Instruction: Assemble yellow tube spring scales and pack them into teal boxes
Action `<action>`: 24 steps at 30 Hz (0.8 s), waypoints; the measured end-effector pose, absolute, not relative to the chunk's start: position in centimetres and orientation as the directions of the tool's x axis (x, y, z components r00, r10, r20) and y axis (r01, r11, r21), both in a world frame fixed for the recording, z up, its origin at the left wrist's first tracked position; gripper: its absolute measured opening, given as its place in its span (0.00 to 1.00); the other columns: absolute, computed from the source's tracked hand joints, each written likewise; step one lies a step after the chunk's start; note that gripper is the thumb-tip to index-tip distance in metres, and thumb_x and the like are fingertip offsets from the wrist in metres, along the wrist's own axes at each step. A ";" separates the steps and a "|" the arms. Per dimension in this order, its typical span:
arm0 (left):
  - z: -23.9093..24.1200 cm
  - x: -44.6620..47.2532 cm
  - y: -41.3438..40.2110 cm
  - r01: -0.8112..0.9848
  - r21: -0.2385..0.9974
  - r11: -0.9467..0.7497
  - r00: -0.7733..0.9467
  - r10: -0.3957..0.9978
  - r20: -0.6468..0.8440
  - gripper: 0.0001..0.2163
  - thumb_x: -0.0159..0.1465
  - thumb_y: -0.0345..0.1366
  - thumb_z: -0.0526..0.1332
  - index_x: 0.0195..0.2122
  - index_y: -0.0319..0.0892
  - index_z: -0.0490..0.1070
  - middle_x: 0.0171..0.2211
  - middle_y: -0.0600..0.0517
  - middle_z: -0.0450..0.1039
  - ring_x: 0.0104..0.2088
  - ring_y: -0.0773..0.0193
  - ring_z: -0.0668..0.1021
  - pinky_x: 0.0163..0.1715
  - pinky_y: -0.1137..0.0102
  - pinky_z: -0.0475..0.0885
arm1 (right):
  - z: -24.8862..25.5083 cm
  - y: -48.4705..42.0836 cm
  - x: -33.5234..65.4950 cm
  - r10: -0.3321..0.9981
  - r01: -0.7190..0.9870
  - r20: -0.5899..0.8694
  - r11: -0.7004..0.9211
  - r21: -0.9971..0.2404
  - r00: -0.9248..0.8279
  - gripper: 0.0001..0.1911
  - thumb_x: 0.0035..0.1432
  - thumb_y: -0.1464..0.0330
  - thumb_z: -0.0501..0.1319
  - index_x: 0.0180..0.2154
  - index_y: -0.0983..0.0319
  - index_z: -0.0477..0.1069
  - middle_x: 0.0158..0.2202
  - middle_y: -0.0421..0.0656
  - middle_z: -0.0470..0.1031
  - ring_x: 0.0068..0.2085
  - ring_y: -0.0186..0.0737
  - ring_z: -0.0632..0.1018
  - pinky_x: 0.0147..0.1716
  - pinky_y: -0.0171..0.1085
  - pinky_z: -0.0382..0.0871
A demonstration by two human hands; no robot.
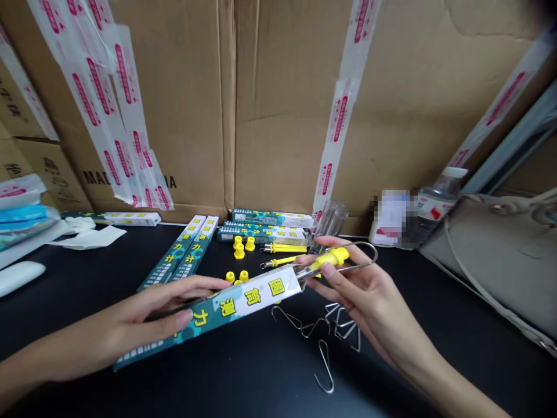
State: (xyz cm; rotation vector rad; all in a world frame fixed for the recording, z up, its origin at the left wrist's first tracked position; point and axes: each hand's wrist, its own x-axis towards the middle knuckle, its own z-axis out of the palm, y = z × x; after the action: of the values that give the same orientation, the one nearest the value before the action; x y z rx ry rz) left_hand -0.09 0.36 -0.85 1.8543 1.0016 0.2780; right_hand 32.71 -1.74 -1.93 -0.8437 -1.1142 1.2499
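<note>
My left hand point(169, 313) is wrapped round a long, narrow cardboard box point(261, 295), white and teal with yellow characters, tilted up to the right. At its end, my right hand point(357, 278) pinches the yellow cap of a tubular spring scale point(333, 257) with a large wire hook. The scale's clear tube lies at the box's open end; how far it sits inside is hidden. Below my right hand lie several loose wire hooks point(324, 368). Behind the box are yellow caps point(239, 251) and yellow rods with metal ends point(285, 248).
Two matching boxes point(194, 247) lie at the left; more boxes point(272, 217) are stacked at the back beside clear tubes point(333, 217). A large carton point(278, 116) walls off the rear. At the right are a plastic bottle point(437, 203) and a beige bag point(500, 261); crumpled paper point(96, 237) lies left.
</note>
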 end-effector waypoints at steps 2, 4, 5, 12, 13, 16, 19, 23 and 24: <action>-0.9 -0.1 0.5 0.525 0.828 -0.198 0.638 0.735 -0.229 0.21 0.71 0.50 0.54 0.64 0.65 0.61 0.69 0.63 0.57 0.69 0.52 0.57 0.67 0.64 0.53 | -2.3 -1.6 32.7 0.984 -0.257 0.179 0.167 -0.952 -0.023 0.16 0.59 0.65 0.70 0.48 0.55 0.72 0.43 0.42 0.83 0.49 0.40 0.82 0.49 0.37 0.78; -0.9 -0.1 0.6 0.525 0.825 -0.209 0.648 0.727 -0.228 0.21 0.71 0.50 0.54 0.65 0.65 0.61 0.69 0.63 0.56 0.69 0.52 0.57 0.67 0.63 0.53 | -2.6 -1.3 32.9 0.982 -0.231 0.190 0.180 -0.956 -0.018 0.13 0.59 0.64 0.70 0.45 0.54 0.74 0.42 0.40 0.82 0.47 0.38 0.82 0.47 0.35 0.79; -0.9 -0.1 0.6 0.525 0.824 -0.213 0.652 0.723 -0.228 0.21 0.71 0.50 0.53 0.65 0.64 0.61 0.69 0.63 0.56 0.69 0.51 0.57 0.67 0.63 0.54 | -2.8 -1.3 32.9 0.981 -0.221 0.191 0.182 -0.958 -0.020 0.12 0.59 0.64 0.70 0.44 0.54 0.74 0.42 0.39 0.80 0.45 0.37 0.82 0.47 0.35 0.78; -0.6 0.1 0.6 0.518 0.820 -0.243 0.643 0.743 -0.186 0.20 0.71 0.49 0.55 0.64 0.61 0.64 0.68 0.60 0.61 0.69 0.48 0.59 0.65 0.60 0.58 | -2.7 -1.0 33.0 0.988 -0.292 0.155 0.150 -0.945 0.006 0.09 0.60 0.59 0.67 0.37 0.56 0.74 0.39 0.39 0.73 0.40 0.38 0.77 0.39 0.40 0.81; -0.5 0.1 0.7 0.517 0.822 -0.238 0.635 0.751 -0.182 0.21 0.70 0.49 0.55 0.64 0.61 0.65 0.67 0.59 0.61 0.68 0.47 0.59 0.65 0.59 0.59 | -2.6 -1.0 33.0 0.988 -0.299 0.153 0.152 -0.942 0.021 0.09 0.60 0.59 0.67 0.36 0.56 0.73 0.38 0.39 0.72 0.39 0.39 0.75 0.34 0.39 0.81; -0.4 0.1 0.7 0.521 0.826 -0.214 0.623 0.757 -0.197 0.21 0.70 0.50 0.55 0.64 0.61 0.64 0.68 0.59 0.60 0.69 0.46 0.58 0.65 0.57 0.57 | -2.2 -1.0 33.0 0.986 -0.301 0.161 0.165 -0.939 0.036 0.09 0.60 0.58 0.65 0.35 0.56 0.72 0.36 0.40 0.70 0.37 0.40 0.70 0.23 0.34 0.74; -0.4 -0.1 0.6 0.524 0.838 -0.152 0.614 0.749 -0.248 0.24 0.70 0.52 0.53 0.67 0.63 0.58 0.67 0.57 0.61 0.67 0.47 0.62 0.64 0.56 0.60 | -1.8 -1.1 32.9 0.985 -0.341 0.169 0.172 -0.924 0.038 0.14 0.58 0.54 0.64 0.36 0.57 0.72 0.34 0.41 0.68 0.34 0.40 0.67 0.22 0.34 0.70; -0.4 -0.1 0.5 0.518 0.845 -0.134 0.625 0.734 -0.266 0.23 0.71 0.52 0.53 0.67 0.64 0.56 0.67 0.57 0.62 0.66 0.49 0.64 0.63 0.59 0.62 | -1.7 -1.4 32.7 0.986 -0.311 0.152 0.164 -0.936 0.065 0.16 0.55 0.55 0.66 0.40 0.58 0.72 0.33 0.40 0.66 0.31 0.38 0.65 0.21 0.33 0.68; -0.3 0.0 0.5 0.516 0.843 -0.151 0.627 0.737 -0.252 0.23 0.71 0.52 0.53 0.66 0.63 0.58 0.68 0.57 0.60 0.67 0.49 0.62 0.63 0.60 0.61 | -1.8 -1.4 32.6 0.988 -0.281 0.143 0.155 -0.947 0.063 0.16 0.55 0.56 0.67 0.41 0.58 0.71 0.32 0.38 0.66 0.30 0.36 0.66 0.21 0.32 0.69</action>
State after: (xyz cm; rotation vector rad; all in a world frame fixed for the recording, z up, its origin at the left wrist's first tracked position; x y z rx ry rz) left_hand -0.04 0.45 -0.33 1.8142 1.0089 0.2670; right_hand 32.61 -1.44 -1.82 -0.9083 -1.0345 1.1924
